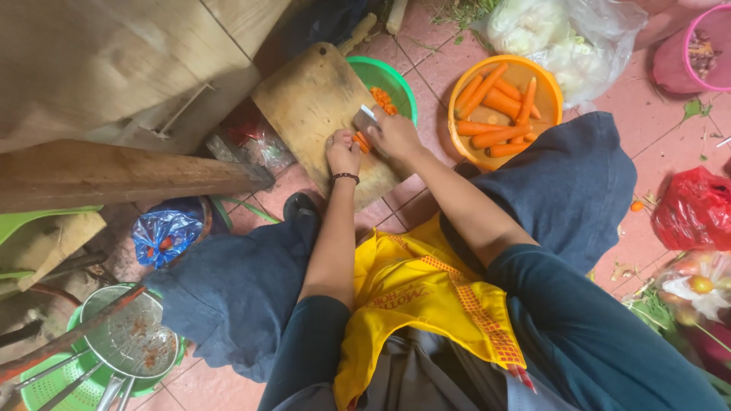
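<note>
On the wooden cutting board (pixel 312 106) on the floor, the left hand (pixel 343 152) pins a carrot (pixel 361 141) with curled fingers; the right hand (pixel 394 135) is closed round a knife (pixel 365 116) just above it. A green bowl (pixel 392 80) sits beside the board.

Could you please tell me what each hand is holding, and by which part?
The right hand grips a knife by its handle; the left hand pins a carrot at its end.
</note>
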